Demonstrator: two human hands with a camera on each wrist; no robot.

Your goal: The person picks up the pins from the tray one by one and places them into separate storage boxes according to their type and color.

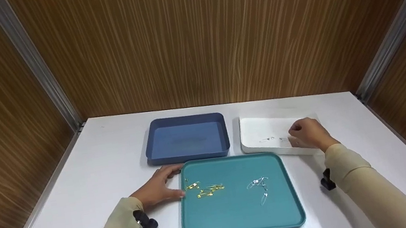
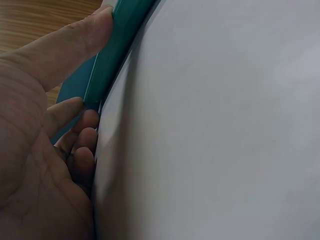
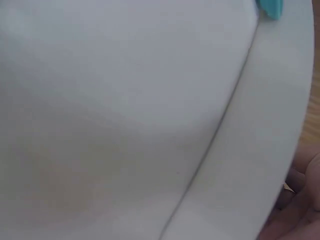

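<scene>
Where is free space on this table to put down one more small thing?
Bare table lies left of the blue tray, and more lies right of the white tray. The teal tray is bare along its near half. Crowded: gold pins by the left hand.

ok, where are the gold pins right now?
Head view: the gold pins lie in the left part of the teal tray, just right of the left hand, with the silver pins further right.
</scene>
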